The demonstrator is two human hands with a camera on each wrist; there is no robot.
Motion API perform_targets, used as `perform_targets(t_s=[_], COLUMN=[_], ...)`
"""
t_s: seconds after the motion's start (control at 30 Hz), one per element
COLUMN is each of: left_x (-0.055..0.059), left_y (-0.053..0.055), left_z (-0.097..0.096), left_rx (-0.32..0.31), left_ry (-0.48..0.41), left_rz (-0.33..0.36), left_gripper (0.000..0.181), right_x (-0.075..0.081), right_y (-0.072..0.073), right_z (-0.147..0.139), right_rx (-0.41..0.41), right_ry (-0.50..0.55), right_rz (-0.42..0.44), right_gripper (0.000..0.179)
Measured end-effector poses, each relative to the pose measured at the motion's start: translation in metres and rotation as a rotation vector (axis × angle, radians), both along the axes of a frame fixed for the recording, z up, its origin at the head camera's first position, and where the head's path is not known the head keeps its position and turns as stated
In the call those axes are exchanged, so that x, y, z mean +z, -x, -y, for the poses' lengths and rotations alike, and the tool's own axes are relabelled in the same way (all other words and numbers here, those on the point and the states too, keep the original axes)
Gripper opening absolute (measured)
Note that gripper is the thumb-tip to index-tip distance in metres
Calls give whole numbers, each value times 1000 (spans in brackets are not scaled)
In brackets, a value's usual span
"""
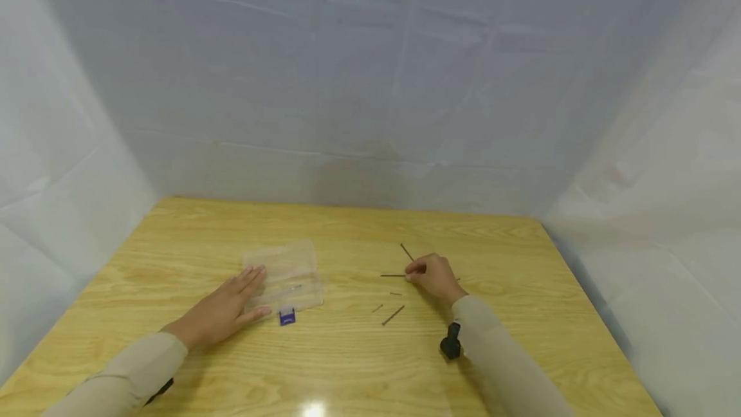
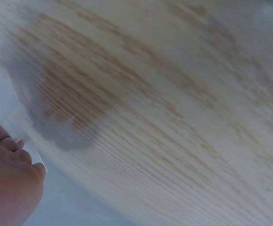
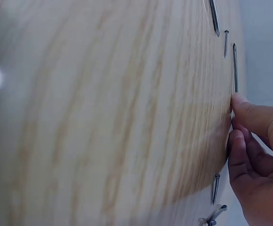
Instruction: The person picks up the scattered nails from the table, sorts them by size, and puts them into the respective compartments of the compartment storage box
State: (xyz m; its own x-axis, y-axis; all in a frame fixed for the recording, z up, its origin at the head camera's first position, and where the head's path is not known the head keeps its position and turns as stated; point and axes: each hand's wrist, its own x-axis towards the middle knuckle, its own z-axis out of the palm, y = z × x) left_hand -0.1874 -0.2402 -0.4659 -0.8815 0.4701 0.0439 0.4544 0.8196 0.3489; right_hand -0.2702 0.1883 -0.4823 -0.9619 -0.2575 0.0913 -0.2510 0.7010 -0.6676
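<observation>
- A person's two bare hands work at a light wooden table [image 1: 347, 365], its grain running sideways, with pale sheeting [image 1: 370, 82] behind and at both sides.
- The left hand [image 1: 226, 311], at the table's left side, lies flat, palm down, fingers extended, on one side of a clear plastic bag [image 1: 283, 259].
- The bag is spread flat; a thin, nail-like piece [image 1: 292, 291] shows near its lower edge, but whether inside or on top I cannot tell.
- A small blue piece [image 1: 287, 316] sits at the bag's near edge, just beside the left thumb.
- The right hand [image 1: 435, 277], right of centre, has thumb and fingers curled together, pinching a long nail [image 3: 236, 70] near one end; the nail lies along the tabletop, pointing left.
- Another long nail [image 1: 407, 251] slants away just past the fingertips.
- Nearer the person lie two short nails [image 1: 395, 293] and a longer slanted nail [image 1: 393, 315], all apart.
- On the right hand's other side, the right wrist view shows further nails [image 3: 215, 189], partly bunched together.
- Both arms wear beige sleeves [image 1: 509, 359].
</observation>
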Motion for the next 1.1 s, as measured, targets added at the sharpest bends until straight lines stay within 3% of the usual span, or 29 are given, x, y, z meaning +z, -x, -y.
perform_targets(t_s=[0.63, 1.1], left_x=[3, 2], left_y=[-2, -1], left_z=[-1, -1], left_rx=[-3, -5], left_ry=[5, 8], left_rz=[-16, -15], left_gripper=[80, 80], right_x=[-1, 0], right_y=[5, 2], right_z=[4, 7], right_rx=[28, 37], right_ry=[-85, -87], right_rz=[-38, -58], right_gripper=[5, 4])
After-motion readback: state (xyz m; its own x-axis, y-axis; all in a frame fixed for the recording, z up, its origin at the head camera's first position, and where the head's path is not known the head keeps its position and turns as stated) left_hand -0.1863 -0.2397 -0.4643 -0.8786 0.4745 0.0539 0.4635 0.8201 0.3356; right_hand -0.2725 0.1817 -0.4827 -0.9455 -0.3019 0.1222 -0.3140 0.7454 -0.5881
